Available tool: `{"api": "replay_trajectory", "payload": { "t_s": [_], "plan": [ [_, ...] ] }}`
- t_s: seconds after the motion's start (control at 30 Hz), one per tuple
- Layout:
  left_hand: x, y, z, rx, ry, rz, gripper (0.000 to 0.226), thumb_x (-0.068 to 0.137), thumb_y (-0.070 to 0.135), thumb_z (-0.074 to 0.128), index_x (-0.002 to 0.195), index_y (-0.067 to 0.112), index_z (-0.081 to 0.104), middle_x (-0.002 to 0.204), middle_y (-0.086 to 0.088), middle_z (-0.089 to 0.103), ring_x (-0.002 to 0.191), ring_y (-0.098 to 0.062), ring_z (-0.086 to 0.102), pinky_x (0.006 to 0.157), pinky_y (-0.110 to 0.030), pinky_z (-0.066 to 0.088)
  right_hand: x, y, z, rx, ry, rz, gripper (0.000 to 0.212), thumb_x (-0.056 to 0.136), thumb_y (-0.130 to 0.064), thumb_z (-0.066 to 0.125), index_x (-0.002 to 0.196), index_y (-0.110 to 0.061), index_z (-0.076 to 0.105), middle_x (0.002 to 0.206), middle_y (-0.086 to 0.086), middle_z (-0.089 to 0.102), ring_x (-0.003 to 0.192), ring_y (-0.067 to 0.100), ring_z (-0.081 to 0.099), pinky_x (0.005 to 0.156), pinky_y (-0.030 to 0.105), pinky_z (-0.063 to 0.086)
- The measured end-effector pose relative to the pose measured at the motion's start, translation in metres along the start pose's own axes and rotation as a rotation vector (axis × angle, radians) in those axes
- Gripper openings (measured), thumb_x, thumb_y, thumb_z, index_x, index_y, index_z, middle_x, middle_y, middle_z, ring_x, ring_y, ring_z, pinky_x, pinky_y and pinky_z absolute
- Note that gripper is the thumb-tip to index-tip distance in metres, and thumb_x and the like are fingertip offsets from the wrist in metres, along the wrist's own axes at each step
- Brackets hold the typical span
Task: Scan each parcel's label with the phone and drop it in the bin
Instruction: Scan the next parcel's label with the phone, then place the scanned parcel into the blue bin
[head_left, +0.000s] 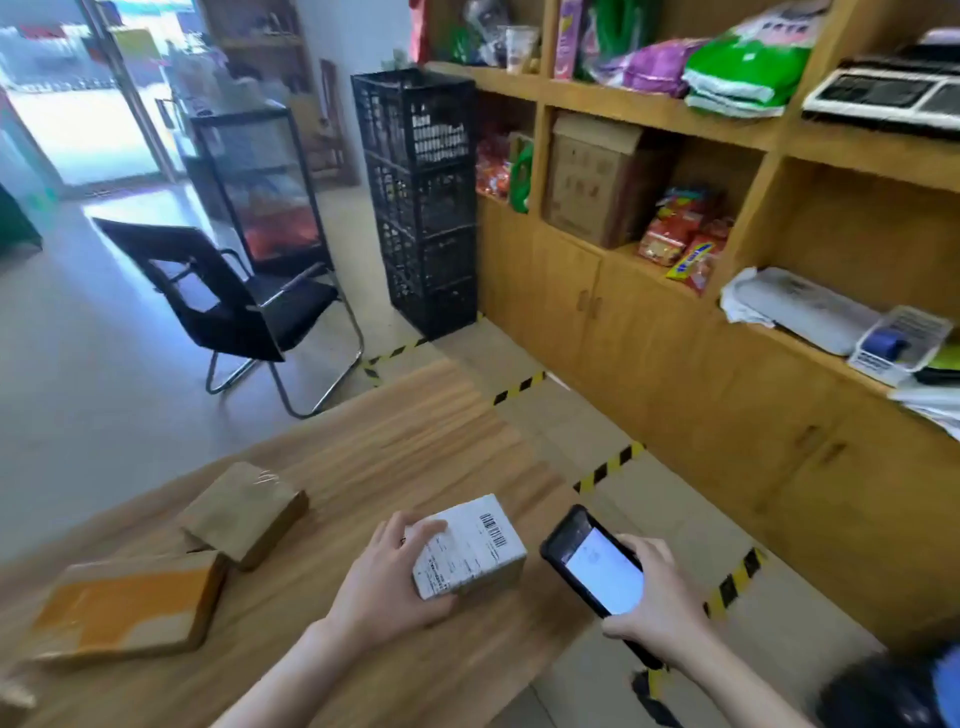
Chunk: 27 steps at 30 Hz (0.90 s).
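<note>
My left hand (387, 577) grips a small cardboard parcel (475, 556) near the right edge of the wooden table (405, 447); its white barcode label faces up. Just right of it my right hand (657, 597) holds a black phone (592, 564) with a lit white screen, tilted beside the parcel. Two more parcels lie on the table to the left: a brown taped box (244, 514) and a flat box with orange tape (130, 608). A dark round object (893, 691) at the bottom right corner is partly cut off; I cannot tell what it is.
Wooden shelving with cupboards (675, 322) runs along the right, holding snacks, a carton and office devices. Stacked black crates (421, 208) stand at its far end. A black chair (234, 306) sits beyond the table. Yellow-black tape (608, 467) marks the floor.
</note>
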<state>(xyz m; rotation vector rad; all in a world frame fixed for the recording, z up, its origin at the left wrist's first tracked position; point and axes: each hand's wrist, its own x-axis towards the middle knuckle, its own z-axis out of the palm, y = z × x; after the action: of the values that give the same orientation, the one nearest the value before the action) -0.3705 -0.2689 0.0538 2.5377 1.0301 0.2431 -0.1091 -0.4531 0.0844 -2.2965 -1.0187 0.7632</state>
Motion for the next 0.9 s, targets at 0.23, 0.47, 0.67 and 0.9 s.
{"api": "replay_trajectory", "payload": {
  "t_s": [0.23,0.47,0.67,0.9],
  "plan": [
    [0.108,0.158,0.073,0.03,-0.158,0.349,0.084,0.066,0.077,0.052,0.139,0.043,0.028,0.125,0.014,0.031,0.118,-0.01,0.034,0.091,-0.025,0.045,-0.05,0.124,-0.099,0.084,0.272,0.276,0.093,0.055,-0.028,0.082,0.134,-0.023,0.035,0.119,-0.008,0.032,0.102,0.011,0.045,0.076,0.023,0.046],
    [0.18,0.32,0.159,0.016,-0.355,0.677,0.083,0.065,0.071,0.056,0.138,0.04,0.032,0.13,0.015,0.029,0.119,-0.011,0.032,0.095,-0.025,0.041,-0.121,0.233,-0.145,0.215,0.493,0.586,0.099,0.046,-0.031,0.08,0.136,-0.025,0.038,0.12,-0.007,0.035,0.112,0.011,0.045,0.088,0.029,0.045],
    [0.215,0.472,0.249,0.019,-0.526,0.887,0.087,0.064,0.07,0.053,0.141,0.037,0.03,0.135,0.013,0.027,0.124,-0.013,0.032,0.098,-0.029,0.042,-0.155,0.335,-0.189,0.362,0.59,0.776,0.099,0.035,-0.04,0.074,0.128,-0.023,0.042,0.121,-0.002,0.043,0.117,0.017,0.045,0.086,0.026,0.044],
    [0.268,0.632,0.367,0.042,-0.67,0.977,0.094,0.061,0.075,0.05,0.143,0.032,0.033,0.14,0.006,0.028,0.129,-0.02,0.031,0.104,-0.033,0.038,-0.138,0.458,-0.268,0.369,0.661,0.941,0.052,0.044,-0.024,0.073,0.094,-0.02,0.056,0.089,-0.007,0.057,0.091,0.02,0.054,0.062,0.02,0.035]
  ]
}}
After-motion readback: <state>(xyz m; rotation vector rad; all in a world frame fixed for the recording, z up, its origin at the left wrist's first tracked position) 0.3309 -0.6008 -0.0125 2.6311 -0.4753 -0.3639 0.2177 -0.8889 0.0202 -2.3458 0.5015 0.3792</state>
